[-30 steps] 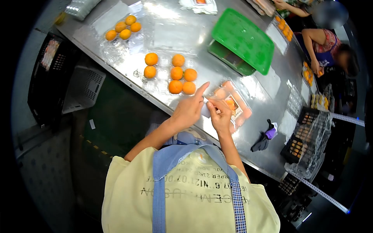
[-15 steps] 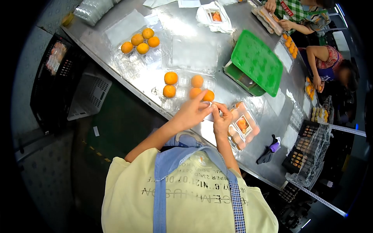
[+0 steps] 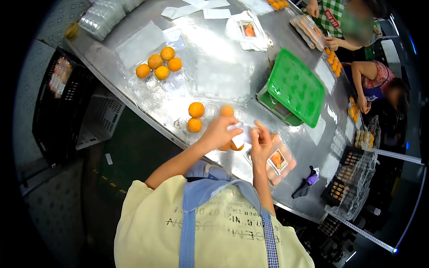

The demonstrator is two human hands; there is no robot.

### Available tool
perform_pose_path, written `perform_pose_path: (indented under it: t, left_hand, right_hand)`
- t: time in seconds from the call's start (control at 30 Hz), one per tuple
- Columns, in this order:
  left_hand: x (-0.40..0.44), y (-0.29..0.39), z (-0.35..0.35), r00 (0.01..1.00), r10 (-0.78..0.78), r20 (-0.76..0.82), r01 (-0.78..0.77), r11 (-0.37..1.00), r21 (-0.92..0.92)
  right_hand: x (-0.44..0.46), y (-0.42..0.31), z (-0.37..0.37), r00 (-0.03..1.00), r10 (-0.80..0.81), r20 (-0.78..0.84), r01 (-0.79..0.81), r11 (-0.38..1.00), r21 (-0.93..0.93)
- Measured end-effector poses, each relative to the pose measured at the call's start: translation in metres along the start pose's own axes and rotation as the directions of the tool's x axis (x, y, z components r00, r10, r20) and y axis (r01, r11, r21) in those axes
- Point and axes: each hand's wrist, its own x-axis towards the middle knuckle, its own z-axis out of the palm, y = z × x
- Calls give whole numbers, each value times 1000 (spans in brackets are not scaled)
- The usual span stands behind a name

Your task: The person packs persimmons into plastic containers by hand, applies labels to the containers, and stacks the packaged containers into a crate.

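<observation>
My left hand [image 3: 218, 133] pinches a small piece of white paper [image 3: 241, 135] between thumb and fingers. At the paper's right edge, my right hand [image 3: 261, 142] has its thumb and fingers closed on it, partly hiding the grip. Below them lies an open clear plastic clamshell box [image 3: 212, 117] with several oranges. Two oranges [image 3: 195, 110] sit in its left side and one orange [image 3: 226, 110] at the upper right; others are partly covered by my hands. Beside my right hand is a closed clamshell of fruit [image 3: 284, 156] with a picture label.
A green-lidded container [image 3: 296, 87] stands to the right. Further left, several oranges [image 3: 161, 62] rest in another open clamshell. Stacked clear boxes [image 3: 100, 20] are at the back left, a purple-and-black item [image 3: 308, 182] at the right. Two people work along the far right edge.
My hands have moved slightly apart, and more of the white paper shows between them. The table scene has shifted a little downward as the head view moved.
</observation>
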Motion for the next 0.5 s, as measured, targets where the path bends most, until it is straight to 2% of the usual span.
perform_pose_path:
  t: [0.03, 0.07, 0.13, 0.27, 0.33, 0.4, 0.43, 0.47, 0.5]
  left_hand:
    - [7, 0, -8, 997, -74, -1, 74, 996, -44]
    - [16, 3, -17, 981, -194, 8, 191, 957, -219]
    - [44, -4, -36, 972, -198, -129, 154, 945, -288]
    - [135, -33, -82, 926, 19, -378, -140, 945, -296]
    - [171, -20, -104, 898, 86, -432, -273, 878, -393]
    - [180, 2, -117, 892, -97, -441, 16, 983, -184]
    - [185, 9, -125, 869, -181, -460, 166, 983, -72]
    - [215, -51, -126, 784, 122, -608, 79, 953, 293]
    - [210, -52, -128, 791, 156, -592, 66, 940, 336]
  right_hand:
    - [2, 1, -4, 999, -16, -28, 17, 1000, 5]
    - [5, 2, -6, 998, -31, -51, 32, 999, 12]
    - [7, 6, -14, 998, -5, -55, 8, 999, 41]
    - [4, 17, -31, 997, 68, -29, -67, 997, 33]
    - [3, 10, -29, 994, 99, -38, -98, 995, 35]
    - [1, 14, -32, 989, 145, 9, -145, 988, 42]
    - [0, 16, -34, 985, 168, 30, -170, 984, 45]
    - [-1, 17, -32, 987, 163, 1, -163, 986, 39]
    - [-1, 21, -32, 986, 167, 14, -168, 986, 18]
